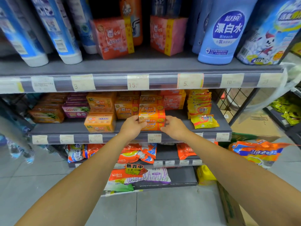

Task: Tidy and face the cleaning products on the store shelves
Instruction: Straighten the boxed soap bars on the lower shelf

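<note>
An orange soap multipack [152, 118] stands at the front of the middle shelf [78, 127], label facing me. My left hand [132, 127] grips its left side and my right hand [174, 126] grips its right side. More orange soap packs [100, 122] are stacked to its left and behind it. Yellow soap sachets [204, 121] lie to the right, one loose in front of a stack. Part of the held pack's lower edge is hidden by my fingers.
The top shelf holds blue and white bottles [63, 35], two pink soap packs [112, 37] and a blue bleach bottle [223, 33]. Detergent bags [138, 154] fill the lower shelves. A cardboard box [231, 207] stands on the tiled floor at right.
</note>
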Demonstrator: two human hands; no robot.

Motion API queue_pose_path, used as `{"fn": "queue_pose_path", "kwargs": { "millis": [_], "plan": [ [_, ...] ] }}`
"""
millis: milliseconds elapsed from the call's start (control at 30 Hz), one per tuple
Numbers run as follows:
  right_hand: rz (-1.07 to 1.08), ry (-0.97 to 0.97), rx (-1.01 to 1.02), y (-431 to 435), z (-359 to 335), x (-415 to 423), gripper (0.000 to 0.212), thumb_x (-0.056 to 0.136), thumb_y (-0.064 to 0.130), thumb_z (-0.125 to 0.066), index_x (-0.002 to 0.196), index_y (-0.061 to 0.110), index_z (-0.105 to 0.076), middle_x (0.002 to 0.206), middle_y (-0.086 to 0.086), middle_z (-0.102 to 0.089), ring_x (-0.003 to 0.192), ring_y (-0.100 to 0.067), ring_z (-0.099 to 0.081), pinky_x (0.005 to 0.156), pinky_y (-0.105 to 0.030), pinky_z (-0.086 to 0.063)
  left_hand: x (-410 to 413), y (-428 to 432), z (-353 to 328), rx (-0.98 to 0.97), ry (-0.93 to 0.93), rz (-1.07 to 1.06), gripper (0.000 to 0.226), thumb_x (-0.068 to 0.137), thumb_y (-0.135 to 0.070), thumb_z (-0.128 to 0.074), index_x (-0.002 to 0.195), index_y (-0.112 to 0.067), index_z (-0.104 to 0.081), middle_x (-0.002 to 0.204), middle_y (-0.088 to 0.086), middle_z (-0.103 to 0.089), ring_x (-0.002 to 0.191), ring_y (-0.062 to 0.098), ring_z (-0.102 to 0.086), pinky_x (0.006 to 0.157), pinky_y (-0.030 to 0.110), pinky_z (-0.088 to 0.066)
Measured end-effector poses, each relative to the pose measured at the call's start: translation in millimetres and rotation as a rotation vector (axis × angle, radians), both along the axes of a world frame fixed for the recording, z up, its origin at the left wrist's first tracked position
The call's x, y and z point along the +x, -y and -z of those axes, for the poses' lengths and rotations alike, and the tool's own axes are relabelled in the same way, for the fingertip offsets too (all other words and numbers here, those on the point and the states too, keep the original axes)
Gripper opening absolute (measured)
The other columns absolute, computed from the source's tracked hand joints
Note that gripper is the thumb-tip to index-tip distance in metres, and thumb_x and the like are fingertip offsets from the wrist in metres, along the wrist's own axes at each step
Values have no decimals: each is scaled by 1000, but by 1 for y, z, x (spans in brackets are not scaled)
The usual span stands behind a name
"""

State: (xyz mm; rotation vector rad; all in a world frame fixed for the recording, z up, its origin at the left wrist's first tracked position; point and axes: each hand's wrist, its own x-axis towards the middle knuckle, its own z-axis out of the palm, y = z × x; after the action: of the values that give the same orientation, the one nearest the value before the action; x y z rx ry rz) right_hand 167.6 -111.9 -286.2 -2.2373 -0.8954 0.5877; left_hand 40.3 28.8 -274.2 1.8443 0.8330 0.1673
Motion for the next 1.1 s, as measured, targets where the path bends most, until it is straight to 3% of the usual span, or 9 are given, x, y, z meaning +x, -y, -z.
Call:
{"fn": "queue_pose_path", "kwargs": {
  "millis": [100,200,400,600,733,800,900,1033,1100],
  "plan": [
    [-124,131,-128,18,-24,-7,45,85,18,-69,128,13,-57,125,-6,-62,114,-25,-57,85,-27,-45,-14,12,-26,175,-212,190,53,92,-28,-65,141,-15,-49,136,11,-58,122,35,-55,100,46,-45],
    [-270,248,-297,33,-57,-17,46,87,17,-65,130,7,-55,131,-11,-57,116,-28,-55,94,-36,-48,-26,30,-61,430,-457,454,54,92,-34,-63,140,-13,-49,141,8,-52,124,26,-53,101,36,-45],
    [-477,401,-529,60,-146,-45,49,83,31,-71,123,4,-60,122,-13,-62,108,-30,-60,91,-43,-52,-38,70,-147,643,-627,682,59,93,-40,-61,145,-15,-45,146,4,-49,129,23,-48,100,30,-37],
    [-501,496,-511,81,-233,-60,55,80,35,-73,126,10,-57,125,-8,-61,111,-27,-58,93,-38,-50,-47,85,-231,799,-610,647,54,91,-43,-62,136,-14,-55,140,4,-55,122,23,-53,96,32,-41],
    [-504,578,-509,90,-275,-68,57,81,39,-72,127,11,-57,124,-7,-60,108,-25,-57,89,-35,-49,-56,87,-271,844,-620,580,60,90,-45,-62,142,-19,-49,145,1,-50,127,22,-50,98,32,-38],
    [-505,618,-516,91,-291,-71,56,81,41,-71,127,11,-58,126,-7,-58,109,-26,-57,91,-38,-50,-59,84,-287,844,-633,572,60,89,-48,-62,141,-22,-50,135,2,-58,118,24,-57,97,35,-45],
    [-499,646,-505,89,-312,-71,58,82,42,-70,127,8,-58,127,-9,-58,113,-27,-56,95,-41,-48,-58,79,-306,795,-654,566,64,89,-48,-63,144,-21,-46,117,-3,-64,94,16,-65,82,35,-52],
    [-465,613,-475,80,-333,-63,57,84,40,-69,127,3,-58,129,-11,-58,115,-29,-56,98,-43,-48,-49,68,-329,817,-642,558,62,89,-46,-64,143,-20,-47,129,-2,-59,95,15,-65,86,37,-52],
    [-412,607,-440,74,-338,-56,53,84,39,-69,122,2,-60,124,-12,-60,112,-29,-58,96,-41,-49,-45,59,-337,860,-620,553,63,89,-46,-64,142,-18,-47,138,-1,-55,111,20,-61,97,42,-49]
  ]
}}
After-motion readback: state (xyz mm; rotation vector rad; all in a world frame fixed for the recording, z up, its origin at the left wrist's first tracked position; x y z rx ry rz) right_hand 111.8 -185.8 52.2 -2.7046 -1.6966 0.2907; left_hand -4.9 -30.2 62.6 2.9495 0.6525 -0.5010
